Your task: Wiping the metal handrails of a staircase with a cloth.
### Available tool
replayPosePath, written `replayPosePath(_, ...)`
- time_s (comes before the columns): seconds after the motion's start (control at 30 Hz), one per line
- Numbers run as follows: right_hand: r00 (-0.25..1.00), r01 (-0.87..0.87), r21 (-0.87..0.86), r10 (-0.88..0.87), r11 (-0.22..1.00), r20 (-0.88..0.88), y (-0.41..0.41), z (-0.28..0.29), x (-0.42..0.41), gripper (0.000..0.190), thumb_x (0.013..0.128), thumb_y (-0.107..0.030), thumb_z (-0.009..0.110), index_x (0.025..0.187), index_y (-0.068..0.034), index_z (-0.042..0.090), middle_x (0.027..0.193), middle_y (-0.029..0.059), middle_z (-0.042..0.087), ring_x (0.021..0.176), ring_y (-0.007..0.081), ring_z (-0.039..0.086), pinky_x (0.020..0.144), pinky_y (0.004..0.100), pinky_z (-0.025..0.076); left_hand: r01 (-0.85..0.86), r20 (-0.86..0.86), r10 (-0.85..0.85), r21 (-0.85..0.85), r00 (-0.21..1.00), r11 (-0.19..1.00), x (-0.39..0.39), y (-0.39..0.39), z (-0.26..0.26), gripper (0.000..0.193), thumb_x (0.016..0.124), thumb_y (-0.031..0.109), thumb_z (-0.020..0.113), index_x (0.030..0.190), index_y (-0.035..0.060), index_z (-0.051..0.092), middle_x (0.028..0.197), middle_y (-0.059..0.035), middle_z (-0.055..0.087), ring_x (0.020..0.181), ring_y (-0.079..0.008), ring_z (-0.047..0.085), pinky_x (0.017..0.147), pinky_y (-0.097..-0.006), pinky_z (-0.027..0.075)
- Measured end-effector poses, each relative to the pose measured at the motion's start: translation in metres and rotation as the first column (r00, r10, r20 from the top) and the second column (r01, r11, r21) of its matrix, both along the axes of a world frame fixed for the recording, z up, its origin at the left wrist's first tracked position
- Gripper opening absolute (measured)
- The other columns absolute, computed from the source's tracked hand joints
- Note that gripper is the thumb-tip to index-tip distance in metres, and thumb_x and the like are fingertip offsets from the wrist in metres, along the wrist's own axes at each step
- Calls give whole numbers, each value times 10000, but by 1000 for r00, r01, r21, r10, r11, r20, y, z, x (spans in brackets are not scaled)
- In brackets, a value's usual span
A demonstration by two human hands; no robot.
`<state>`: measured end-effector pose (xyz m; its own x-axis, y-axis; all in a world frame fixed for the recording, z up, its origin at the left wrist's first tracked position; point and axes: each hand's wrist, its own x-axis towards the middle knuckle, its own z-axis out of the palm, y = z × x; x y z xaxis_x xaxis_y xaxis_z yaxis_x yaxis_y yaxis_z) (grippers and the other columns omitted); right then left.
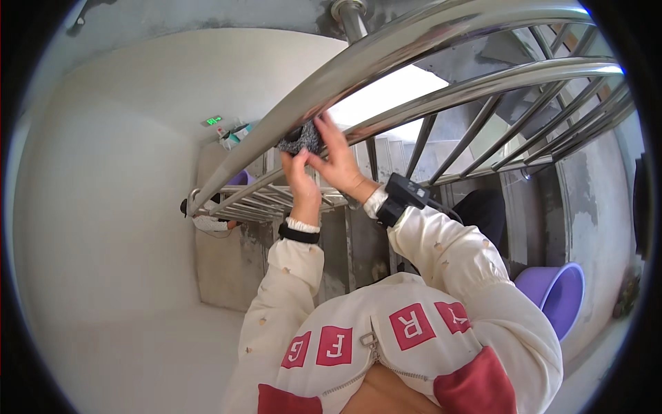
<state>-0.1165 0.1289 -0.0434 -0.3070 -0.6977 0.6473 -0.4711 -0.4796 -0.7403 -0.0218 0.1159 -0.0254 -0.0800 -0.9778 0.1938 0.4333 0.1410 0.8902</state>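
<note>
A dark grey, fuzzy cloth (306, 137) is pressed against the stainless-steel top handrail (258, 135) of a staircase. My left hand (301, 181) grips the near edge of this cloth, its fingertips partly hidden behind the material. From the other side my right hand (339, 163) holds the cloth with spread fingers, between the top handrail and the lower rail (450, 98); it looks slightly blurred. How far the cloth wraps around the tube is hidden. Black straps circle both wrists, and the right one carries a small black device (407, 190).
Steel balusters (481, 135) run beneath the rails. A purple basin (535, 284) stands at my right. Down the stairs are another person (209, 223), a second purple basin (241, 178) and a lit green exit sign (213, 120). A pale wall (114, 196) rises at left.
</note>
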Motion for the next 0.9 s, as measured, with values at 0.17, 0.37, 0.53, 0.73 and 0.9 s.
replayPosePath(0.17, 967, -136, 158, 166, 978, -192, -32, 25, -26, 649, 722, -329, 716, 1213, 10, 463, 1184, 231, 520, 1173, 366, 452, 1043, 508, 256, -129, 130, 129, -12, 983, 992, -6, 2, 2, 363, 971, 250, 442, 1226, -8, 460, 1188, -81, 514, 1092, -165, 468, 960, -301, 341)
replayPosePath(0.37, 853, 53, 280, 102, 959, -512, -36, 19, -24, 630, 759, -476, 626, 1123, 27, 520, 985, 176, 607, 1020, 318, 564, 1035, 514, 254, -150, 397, 193, -138, 897, 979, 5, -23, -41, 413, 1001, 327, 366, 1204, -18, 466, 1155, -82, 512, 1068, -175, 457, 954, -306, 331)
replayPosePath(0.53, 682, 217, 528, 260, 821, -684, -31, 29, -19, 570, 769, -466, 629, 963, 68, 579, 905, 191, 624, 834, 324, 622, 955, 538, 344, -36, 342, 13, 59, 940, 998, 18, -26, -59, 402, 998, 299, 365, 1197, -34, 469, 1153, -104, 527, 1056, -208, 467, 939, -334, 343)
replayPosePath(0.73, 965, -86, 185, 128, 979, -231, -35, 28, -22, 530, 744, -406, 692, 1048, 5, 551, 872, 165, 627, 823, 323, 604, 868, 537, 355, -7, -2, 7, 43, 1000, 999, 2, -13, -17, 396, 994, 330, 380, 1199, 7, 483, 1167, -70, 520, 1094, -166, 455, 980, -324, 312)
replayPosePath(0.9, 786, 161, 288, 54, 944, -616, -34, 17, -16, 604, 808, -487, 567, 1180, -19, 479, 908, 155, 635, 866, 304, 627, 972, 533, 302, 17, 248, 12, -115, 969, 993, 13, -23, -44, 461, 974, 343, 446, 1273, -3, 390, 1175, -101, 508, 1104, -167, 434, 973, -312, 316)
